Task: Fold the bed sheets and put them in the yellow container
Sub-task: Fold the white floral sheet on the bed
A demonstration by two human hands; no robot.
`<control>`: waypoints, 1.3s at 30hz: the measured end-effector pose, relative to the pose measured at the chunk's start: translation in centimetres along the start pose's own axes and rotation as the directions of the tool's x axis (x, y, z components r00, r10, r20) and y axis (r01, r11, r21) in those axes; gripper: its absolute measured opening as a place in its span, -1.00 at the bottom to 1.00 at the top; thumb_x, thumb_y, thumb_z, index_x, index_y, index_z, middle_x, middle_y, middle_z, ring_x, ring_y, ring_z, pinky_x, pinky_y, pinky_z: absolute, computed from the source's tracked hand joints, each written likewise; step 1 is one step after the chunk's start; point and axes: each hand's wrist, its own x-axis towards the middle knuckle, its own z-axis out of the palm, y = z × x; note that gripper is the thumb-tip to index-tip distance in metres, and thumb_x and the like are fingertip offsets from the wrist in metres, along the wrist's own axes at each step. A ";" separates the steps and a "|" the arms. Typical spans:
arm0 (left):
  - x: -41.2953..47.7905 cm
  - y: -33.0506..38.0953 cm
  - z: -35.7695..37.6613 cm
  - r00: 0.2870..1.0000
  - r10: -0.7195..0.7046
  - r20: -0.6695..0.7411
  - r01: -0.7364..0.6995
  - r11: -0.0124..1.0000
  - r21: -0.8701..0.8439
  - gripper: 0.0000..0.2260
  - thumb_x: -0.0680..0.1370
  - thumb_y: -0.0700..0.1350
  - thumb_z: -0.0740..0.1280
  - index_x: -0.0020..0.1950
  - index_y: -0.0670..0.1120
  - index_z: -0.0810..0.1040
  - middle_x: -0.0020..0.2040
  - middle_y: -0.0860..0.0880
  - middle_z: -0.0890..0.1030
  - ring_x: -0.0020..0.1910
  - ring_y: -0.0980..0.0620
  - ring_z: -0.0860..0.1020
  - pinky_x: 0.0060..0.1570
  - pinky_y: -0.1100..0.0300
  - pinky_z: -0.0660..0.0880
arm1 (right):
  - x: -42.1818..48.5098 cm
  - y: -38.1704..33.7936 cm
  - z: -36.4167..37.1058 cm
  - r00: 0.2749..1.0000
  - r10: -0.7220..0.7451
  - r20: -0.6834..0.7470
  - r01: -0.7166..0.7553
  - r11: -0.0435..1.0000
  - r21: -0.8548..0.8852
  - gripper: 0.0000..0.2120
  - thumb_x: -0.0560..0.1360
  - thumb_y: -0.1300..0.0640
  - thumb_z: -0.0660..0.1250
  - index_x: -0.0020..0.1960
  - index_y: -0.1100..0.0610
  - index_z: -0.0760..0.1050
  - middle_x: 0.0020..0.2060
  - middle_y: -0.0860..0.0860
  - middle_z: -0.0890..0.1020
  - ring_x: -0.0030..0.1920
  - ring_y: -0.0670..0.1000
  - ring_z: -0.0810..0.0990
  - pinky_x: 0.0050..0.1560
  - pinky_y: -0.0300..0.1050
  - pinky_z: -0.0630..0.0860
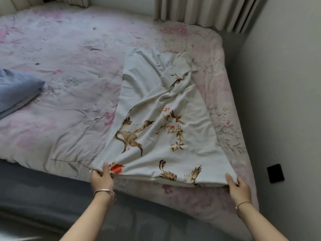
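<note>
Bed [69, 84] carried bird-print sheet [156, 110], left hand [101, 178] and right hand [238, 186] pinching near corners; rumpled far end could fold crooked.

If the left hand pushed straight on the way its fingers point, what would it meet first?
Likely the bird-print sheet itself: the left hand pinches its near corner, fingers pointing across it.

A bed [43, 192] under a pink floral quilt [69, 49] fills the room. Pale pleated curtains [199, 11] hang behind its far edge. A grey wall [286, 84] flanks its right side, carrying a small black box [275, 173].
</note>
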 end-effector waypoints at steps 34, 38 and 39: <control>-3.8 10.7 -1.3 0.985 -0.019 0.170 -0.008 0.987 0.158 -0.41 0.52 -0.11 0.35 0.46 -0.26 0.19 0.42 -0.24 0.33 0.35 -0.24 0.35 0.34 -0.06 0.27 | -3.8 -14.0 -6.4 0.937 -0.282 0.205 0.313 0.940 -0.135 -0.64 0.43 0.11 0.45 0.17 0.13 0.46 0.08 0.05 0.51 0.07 0.03 0.49 0.07 -0.06 0.48; -7.5 19.1 -0.2 0.942 0.095 0.323 -0.140 0.983 0.117 -0.52 0.56 -0.15 0.30 0.42 -0.27 0.27 0.36 -0.23 0.41 0.30 -0.21 0.41 0.25 0.01 0.32 | -6.9 -22.6 -9.6 0.839 -0.458 0.293 0.521 0.831 -0.195 -0.66 0.41 0.10 0.47 0.12 0.04 0.44 0.10 -0.01 0.43 0.11 -0.02 0.46 0.06 -0.13 0.47; -8.6 21.6 -0.1 0.922 0.142 0.360 -0.193 0.975 0.110 -0.56 0.56 -0.16 0.29 0.39 -0.28 0.32 0.32 -0.23 0.44 0.27 -0.20 0.43 0.22 0.03 0.34 | -7.8 -24.7 -10.5 0.819 -0.488 0.301 0.556 0.805 -0.208 -0.65 0.40 0.10 0.47 0.12 0.04 0.44 0.11 -0.01 0.43 0.12 0.00 0.47 0.07 -0.14 0.46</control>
